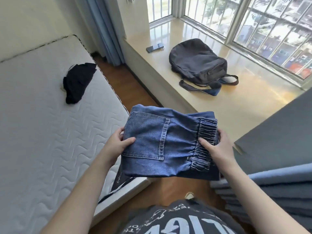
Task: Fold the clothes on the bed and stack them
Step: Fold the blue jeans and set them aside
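The 2 hands, left hand (120, 144) and right hand (214, 146), clamp opposite ends of the folded jeans (166, 144), held above and right of the mattress (42, 132).

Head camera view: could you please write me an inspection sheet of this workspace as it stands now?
Surface: white quilted mattress, bare of bedding.
Job's things: folded blue jeans held in the air beyond the mattress edge; crumpled black garment lying unfolded on the mattress; a dark printed cloth lies at the mattress corner under the jeans.
Clutter: dark backpack and phone on the window ledge.
Grippers: left hand grips the jeans' folded end; right hand grips the elastic waistband.
Cables: nothing seen.
Surroundings: barred window, blue curtain, wooden floor.
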